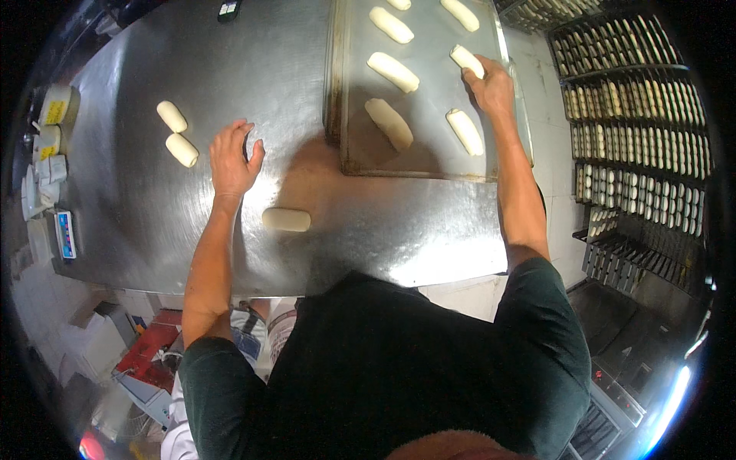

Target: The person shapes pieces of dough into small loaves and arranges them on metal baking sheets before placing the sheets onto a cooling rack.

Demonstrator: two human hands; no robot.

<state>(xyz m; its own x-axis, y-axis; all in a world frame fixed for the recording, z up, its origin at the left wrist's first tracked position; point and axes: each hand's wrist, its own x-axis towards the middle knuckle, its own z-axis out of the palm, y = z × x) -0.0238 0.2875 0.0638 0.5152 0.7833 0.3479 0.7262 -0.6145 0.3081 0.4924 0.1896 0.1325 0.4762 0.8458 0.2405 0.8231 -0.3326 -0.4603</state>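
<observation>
My right hand (493,86) pinches a pale rolled dough piece (467,60) between thumb and fingers, over the right side of a metal baking tray (429,163). Several more dough rolls lie spaced out on that tray, such as a dough roll (464,132) just below my hand. Over the steel table (284,92) on the left, my left hand (232,159) has its fingers and thumb apart and holds nothing. Two dough rolls, an upper roll (172,116) and a lower roll (182,150), lie to its left. Nearer me rests a single dough roll (286,220).
A tall rack (636,115) with shelves full of dough rolls stands at the right. White tubs (55,107) and a device with a lit blue screen (66,234) sit along the table's left edge. A dark phone-like object (228,9) lies at the far edge.
</observation>
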